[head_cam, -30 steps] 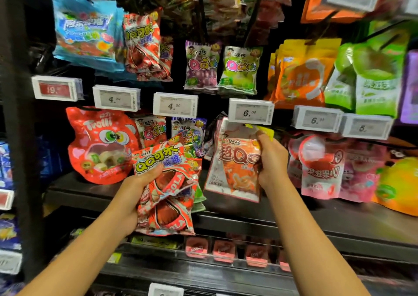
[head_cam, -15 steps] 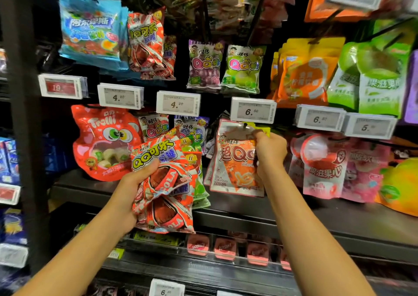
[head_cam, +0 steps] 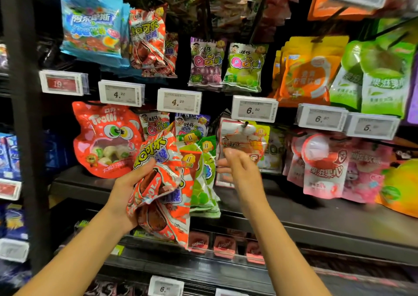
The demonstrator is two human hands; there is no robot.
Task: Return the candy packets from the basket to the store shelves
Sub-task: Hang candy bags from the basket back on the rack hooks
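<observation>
Holding a fanned bunch of candy packets, red cola ones foremost and green behind: left hand. Right hand, fingers loose and empty, just before an orange packet hanging on its shelf peg beneath the 6.50 price tag.

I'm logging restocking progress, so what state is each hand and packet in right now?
left hand: grips a bundle of packets.
bundle of packets: fanned out, not yet shelved.
right hand: fingers relaxed, holds nothing.
orange packet: hangs on its peg under the 6.50 tag.
</observation>
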